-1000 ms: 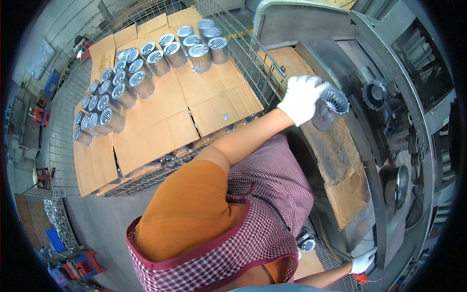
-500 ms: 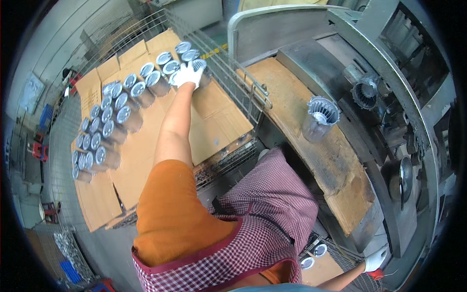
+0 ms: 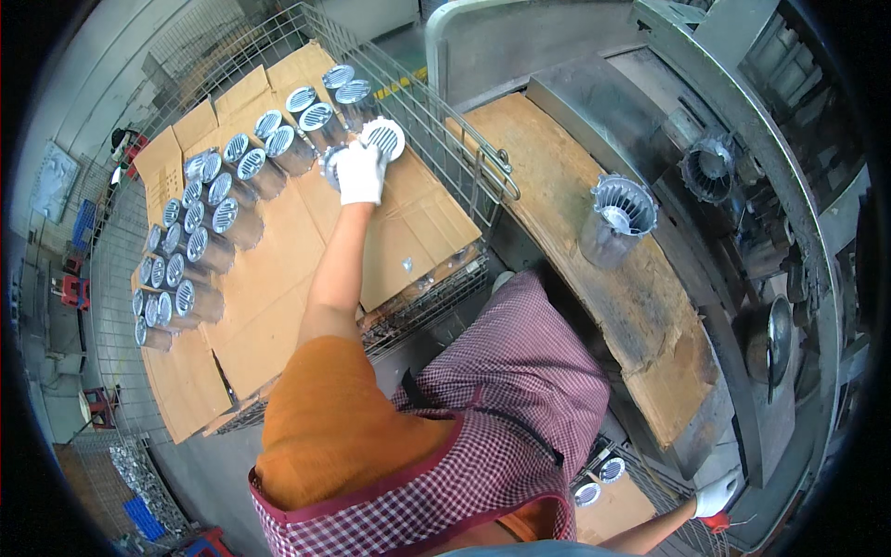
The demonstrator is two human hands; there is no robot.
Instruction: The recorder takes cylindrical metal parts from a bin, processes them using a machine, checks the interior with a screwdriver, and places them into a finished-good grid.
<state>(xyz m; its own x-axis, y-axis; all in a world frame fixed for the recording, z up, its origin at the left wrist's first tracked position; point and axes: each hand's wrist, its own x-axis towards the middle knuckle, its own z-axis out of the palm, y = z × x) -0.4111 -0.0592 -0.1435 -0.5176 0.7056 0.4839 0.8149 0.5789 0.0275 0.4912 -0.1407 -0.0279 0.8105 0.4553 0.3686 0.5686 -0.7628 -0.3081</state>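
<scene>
My left hand (image 3: 361, 174), in a white glove, is closed around slotted-end metal cylinders over the cardboard. One pale slotted end (image 3: 383, 138) shows past the fingertips, and another cylinder's rim (image 3: 329, 168) shows at the hand's left; their sides are mostly hidden. Rows of similar cylinders (image 3: 237, 223) stand on the cardboard (image 3: 278, 246) to the left. Low at the right, my gloved right hand (image 3: 716, 495) appears closed on a red-handled tool (image 3: 716, 522) with a thin metal rod; its fingers are partly hidden.
A wire cage (image 3: 436, 125) borders the cardboard. One finned metal cylinder (image 3: 620, 218) stands on a worn wooden board (image 3: 640, 325) at the right, beside a machine holding another finned piece (image 3: 709, 169). More cylinders (image 3: 599, 478) lie low by my right forearm.
My left hand has drawn slightly nearer, and the cylinders in it have come away from the far row. The view has shifted a little. My right hand has stayed in place.
</scene>
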